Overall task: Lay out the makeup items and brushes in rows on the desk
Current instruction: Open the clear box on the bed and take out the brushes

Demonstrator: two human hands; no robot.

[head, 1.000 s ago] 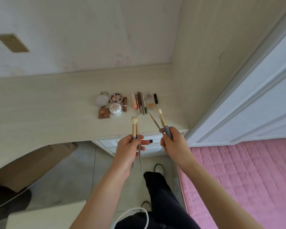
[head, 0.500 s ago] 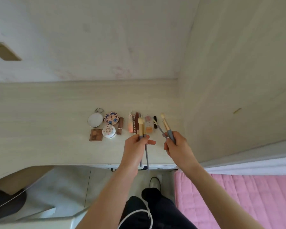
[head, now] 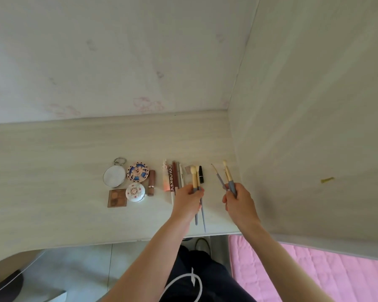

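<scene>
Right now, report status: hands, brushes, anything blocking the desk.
Left hand grips two brushes. Right hand grips more brushes. Both held over the desk, none laid down yet. Compacts and tubes already in rows; bare desk under the right hand.

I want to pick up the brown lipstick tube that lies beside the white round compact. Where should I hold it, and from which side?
Pinch the brown lipstick tube across its middle, coming straight down from above. It lies flat, pointing away from the desk edge, with the white round compact close on its left; on its right there is a bare strip of desk, so that side gives fingers more room.
</scene>
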